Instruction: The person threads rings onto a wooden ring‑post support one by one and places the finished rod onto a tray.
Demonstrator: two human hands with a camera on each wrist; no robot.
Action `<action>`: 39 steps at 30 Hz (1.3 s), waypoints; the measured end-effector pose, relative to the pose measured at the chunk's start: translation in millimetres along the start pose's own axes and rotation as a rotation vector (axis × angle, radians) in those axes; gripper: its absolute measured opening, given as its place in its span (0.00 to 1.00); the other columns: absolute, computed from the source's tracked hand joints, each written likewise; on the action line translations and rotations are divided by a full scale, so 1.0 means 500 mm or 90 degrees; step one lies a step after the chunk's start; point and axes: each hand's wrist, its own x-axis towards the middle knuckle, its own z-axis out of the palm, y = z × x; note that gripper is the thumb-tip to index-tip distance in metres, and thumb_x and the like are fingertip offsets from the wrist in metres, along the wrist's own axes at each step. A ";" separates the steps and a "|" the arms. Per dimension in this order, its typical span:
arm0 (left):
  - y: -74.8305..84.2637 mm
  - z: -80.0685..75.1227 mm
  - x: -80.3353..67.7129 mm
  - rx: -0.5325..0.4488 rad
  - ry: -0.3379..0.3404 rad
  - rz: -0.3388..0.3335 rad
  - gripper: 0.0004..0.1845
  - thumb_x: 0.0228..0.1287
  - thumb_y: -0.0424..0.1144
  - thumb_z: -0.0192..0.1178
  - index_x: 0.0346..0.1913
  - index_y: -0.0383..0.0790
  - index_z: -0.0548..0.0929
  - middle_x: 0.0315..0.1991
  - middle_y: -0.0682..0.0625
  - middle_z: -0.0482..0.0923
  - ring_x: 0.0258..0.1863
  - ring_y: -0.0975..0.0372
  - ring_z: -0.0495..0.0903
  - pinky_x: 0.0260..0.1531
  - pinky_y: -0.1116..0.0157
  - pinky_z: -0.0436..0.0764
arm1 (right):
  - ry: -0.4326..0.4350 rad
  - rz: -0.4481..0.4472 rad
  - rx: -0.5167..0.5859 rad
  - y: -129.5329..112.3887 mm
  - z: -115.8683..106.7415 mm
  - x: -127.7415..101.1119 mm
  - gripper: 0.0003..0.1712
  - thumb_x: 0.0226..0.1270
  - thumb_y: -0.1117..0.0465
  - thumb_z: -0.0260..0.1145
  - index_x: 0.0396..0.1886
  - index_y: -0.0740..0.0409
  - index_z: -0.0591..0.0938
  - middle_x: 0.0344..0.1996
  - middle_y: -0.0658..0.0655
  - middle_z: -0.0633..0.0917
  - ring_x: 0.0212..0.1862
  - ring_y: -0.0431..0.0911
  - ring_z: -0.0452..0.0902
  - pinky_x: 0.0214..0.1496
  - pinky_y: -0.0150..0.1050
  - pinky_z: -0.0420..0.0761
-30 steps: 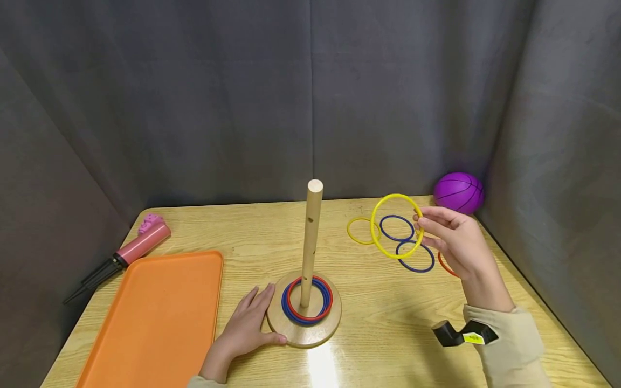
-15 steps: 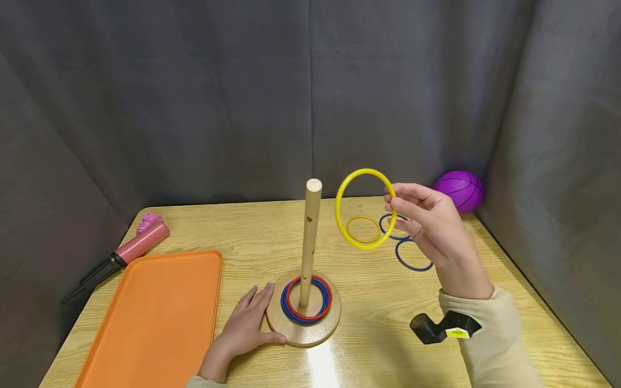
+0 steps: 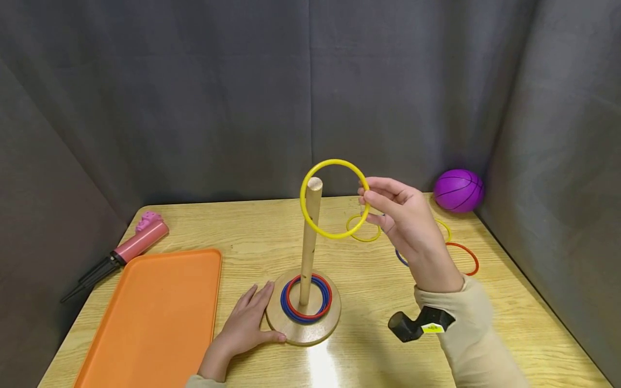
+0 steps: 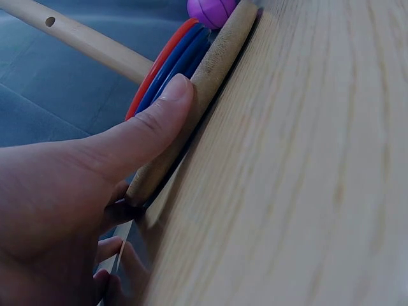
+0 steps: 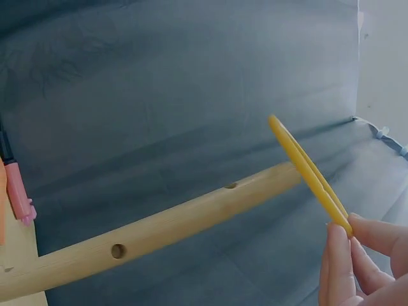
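In the head view, my right hand [image 3: 407, 223] pinches a yellow ring [image 3: 335, 236] between thumb and fingertips, raised at the height of the top of a wooden peg [image 3: 308, 253]. The peg's top shows through the ring's opening. From the right wrist, that ring is nearly edge-on, right at the peg's end. Red [image 3: 331, 296] and blue rings [image 3: 285, 310] lie stacked around the peg on its round wooden base [image 3: 322, 335]. My left hand [image 3: 245, 326] rests against the base's left edge, thumb [image 4: 159, 115] on its rim and fingers extended.
Right of the peg lie a yellow ring [image 3: 363, 240], a red ring [image 3: 477, 261], a second yellow ring [image 3: 448, 230] and a partly hidden blue ring [image 3: 400, 258]. A purple ball [image 3: 458, 191] sits back right. On the left are an orange tray [image 3: 155, 318] and a pink pump [image 3: 143, 242].
My right hand has carried the yellow ring left and upward, from over the loose rings to the peg's top. My left hand has stayed at the base.
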 end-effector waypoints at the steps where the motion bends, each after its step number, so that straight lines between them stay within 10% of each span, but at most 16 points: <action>1: 0.000 0.000 0.000 0.002 0.001 0.000 0.63 0.41 0.63 0.72 0.77 0.42 0.51 0.77 0.46 0.53 0.77 0.43 0.45 0.72 0.39 0.50 | 0.005 0.002 -0.004 0.003 0.002 0.003 0.15 0.67 0.74 0.60 0.35 0.52 0.87 0.31 0.48 0.88 0.35 0.37 0.83 0.31 0.27 0.83; 17: -0.006 0.001 0.004 0.005 0.000 -0.002 0.63 0.41 0.65 0.71 0.77 0.43 0.51 0.77 0.47 0.52 0.77 0.44 0.45 0.72 0.39 0.50 | 0.061 0.100 -0.158 0.106 -0.019 0.023 0.13 0.66 0.70 0.63 0.35 0.46 0.85 0.30 0.43 0.86 0.36 0.35 0.83 0.35 0.28 0.85; 26: -0.007 0.001 0.003 0.003 -0.003 -0.001 0.63 0.40 0.65 0.71 0.77 0.43 0.51 0.77 0.46 0.52 0.77 0.44 0.45 0.72 0.38 0.50 | 0.027 0.165 -0.245 0.195 -0.052 0.019 0.15 0.66 0.69 0.63 0.51 0.70 0.80 0.31 0.43 0.85 0.37 0.36 0.83 0.38 0.31 0.85; 39: -0.007 0.004 0.004 -0.001 0.000 0.006 0.64 0.40 0.65 0.71 0.77 0.41 0.51 0.77 0.46 0.52 0.77 0.43 0.45 0.73 0.40 0.47 | -0.024 0.233 -0.322 0.311 -0.098 0.002 0.18 0.65 0.68 0.65 0.51 0.76 0.79 0.30 0.45 0.85 0.36 0.36 0.82 0.40 0.37 0.86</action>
